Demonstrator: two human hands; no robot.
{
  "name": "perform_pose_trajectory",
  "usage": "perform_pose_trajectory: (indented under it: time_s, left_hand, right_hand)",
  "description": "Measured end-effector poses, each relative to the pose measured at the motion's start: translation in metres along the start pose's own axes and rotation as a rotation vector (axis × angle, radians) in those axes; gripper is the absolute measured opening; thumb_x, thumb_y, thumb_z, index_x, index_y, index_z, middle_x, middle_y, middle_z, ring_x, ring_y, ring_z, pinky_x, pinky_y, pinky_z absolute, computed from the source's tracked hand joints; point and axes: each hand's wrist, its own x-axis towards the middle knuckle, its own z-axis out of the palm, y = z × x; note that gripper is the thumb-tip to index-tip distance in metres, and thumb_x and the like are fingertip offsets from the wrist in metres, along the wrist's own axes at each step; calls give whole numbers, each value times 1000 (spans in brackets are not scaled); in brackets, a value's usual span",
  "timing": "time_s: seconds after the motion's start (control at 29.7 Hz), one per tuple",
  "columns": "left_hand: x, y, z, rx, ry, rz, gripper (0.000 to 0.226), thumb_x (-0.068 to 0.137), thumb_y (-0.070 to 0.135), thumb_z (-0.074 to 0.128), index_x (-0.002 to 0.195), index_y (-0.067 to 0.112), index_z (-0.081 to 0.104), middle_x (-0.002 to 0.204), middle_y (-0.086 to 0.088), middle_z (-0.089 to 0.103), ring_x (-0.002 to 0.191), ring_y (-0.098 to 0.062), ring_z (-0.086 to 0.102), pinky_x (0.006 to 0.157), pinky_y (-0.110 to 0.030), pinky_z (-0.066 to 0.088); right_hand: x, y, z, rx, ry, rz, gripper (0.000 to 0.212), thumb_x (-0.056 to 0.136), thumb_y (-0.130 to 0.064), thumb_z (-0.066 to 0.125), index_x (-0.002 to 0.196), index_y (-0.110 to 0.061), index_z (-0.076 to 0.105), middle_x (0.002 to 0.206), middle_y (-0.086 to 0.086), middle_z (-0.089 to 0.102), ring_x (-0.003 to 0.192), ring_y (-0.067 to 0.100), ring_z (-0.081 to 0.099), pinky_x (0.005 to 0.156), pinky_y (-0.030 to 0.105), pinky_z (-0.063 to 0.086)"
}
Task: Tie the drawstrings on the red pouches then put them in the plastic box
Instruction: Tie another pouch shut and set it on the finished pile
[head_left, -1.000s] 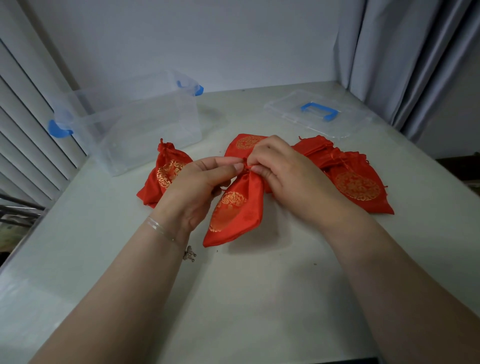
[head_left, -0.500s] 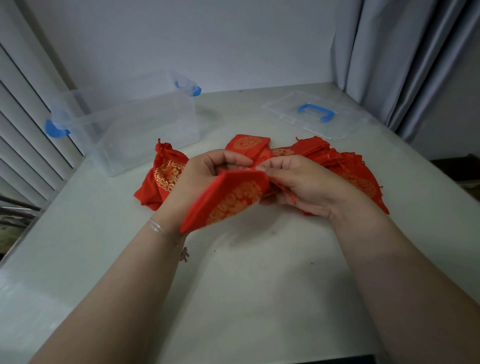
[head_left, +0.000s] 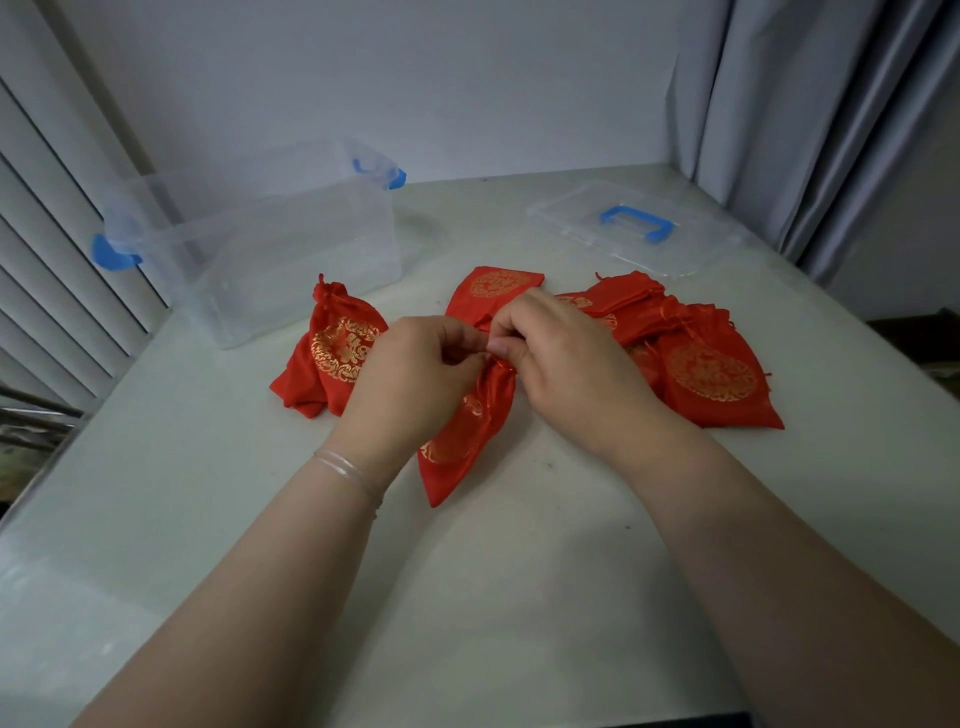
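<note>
White table (head_left: 519, 597), both hands' fingers (head_left: 470, 340) pinching red pouch (head_left: 462, 436) neck, base toward viewer

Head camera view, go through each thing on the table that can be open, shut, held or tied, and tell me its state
Plastic box: open, lid off, no pouches inside.
Lid: off, lying flat on the table, apart from the box.
Held pouch: neck gathered, pinched by both hands.
Left pouch: neck cinched, lying on the table.
Pile of pouches: lying loose, right of the hands.
Left hand: pinching the pouch neck.
Right hand: pinching the pouch neck.
</note>
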Motion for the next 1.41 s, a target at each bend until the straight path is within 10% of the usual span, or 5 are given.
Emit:
perform_pose_trajectory:
  time_s: [0.2, 0.54, 0.81, 1.08, 1.41]
  left_hand:
    - [1, -3, 4, 111, 142, 160, 7, 85, 17, 64, 91, 21, 67, 83, 5, 68, 75, -14, 63, 72, -36, 53]
    - [5, -11, 9, 176, 191, 593, 14, 88, 20, 59, 94, 12, 69, 91, -2, 64, 69, -17, 60, 53, -37, 51]
    - [4, -12, 10, 249, 207, 669, 16, 91, 20, 61, 93, 10, 73, 90, -5, 66, 66, -20, 63, 48, -35, 50]
    - [5, -11, 9, 287, 265, 573, 26, 89, 26, 51, 84, 11, 72, 83, -1, 70, 67, -24, 65, 49, -37, 50]
    - [8, -16, 5, 227, -15, 482, 11, 89, 23, 46, 92, 13, 51, 96, -1, 70, 88, -26, 65, 74, -40, 50]
  right_hand:
    - [1, 0, 4, 241, 66, 266, 8, 92, -15, 57, 84, -15, 58, 72, -12, 53, 66, 0, 50, 61, 14, 37]
    - [4, 16, -20, 894, -249, 598, 19, 90, -4, 57, 92, -18, 70, 72, -6, 68, 66, 4, 62, 70, 22, 52]
    - [3, 23, -25, 721, -254, 538, 20, 83, -4, 67, 80, -23, 71, 65, -10, 68, 62, 1, 61, 63, 17, 49]
    - [3, 17, -13, 443, -134, 480, 12, 84, -13, 57, 77, -22, 60, 69, 6, 68, 67, 22, 65, 71, 43, 56]
    - [0, 15, -9, 136, -108, 301, 3, 88, -15, 49, 88, -19, 50, 61, -6, 53, 56, 10, 50, 58, 39, 44]
